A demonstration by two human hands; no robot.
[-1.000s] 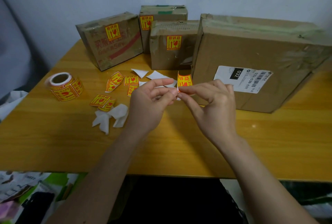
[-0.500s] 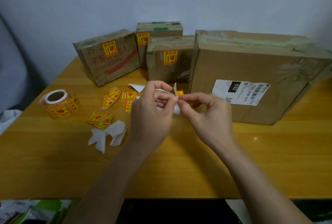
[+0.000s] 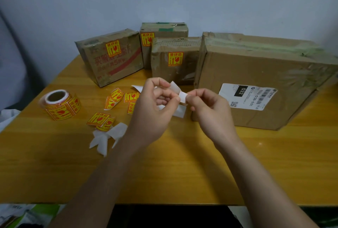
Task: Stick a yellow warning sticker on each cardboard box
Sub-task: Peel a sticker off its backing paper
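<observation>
I count four cardboard boxes on the wooden table (image 3: 182,173), and I use the large box (image 3: 256,85) at the right as my reference. It carries one white shipping label (image 3: 248,97) on its front face and no yellow sticker on the faces I can see. Left of it and touching it stands the middle box (image 3: 173,70) with one yellow sticker (image 3: 175,59). Behind that one stands the rear box (image 3: 164,32), also with one sticker (image 3: 147,39). Farthest left of the large box, set at an angle, is the printed box (image 3: 113,59), with one sticker (image 3: 113,48). In front of the large box's left corner, my left hand (image 3: 153,110) and right hand (image 3: 210,110) meet above the table. Both pinch one small white piece (image 3: 180,93), thumb against forefinger, the other fingers curled; I see only its white side, so I cannot tell sticker from backing. Well left of the large box lies one sticker roll (image 3: 60,104). Between the roll and my left hand lie about five loose stickers (image 3: 115,97), some overlapping, so the count is approximate. Near them is a cluster of white backing scraps (image 3: 108,138), with further white scraps partly hidden behind my hands.
</observation>
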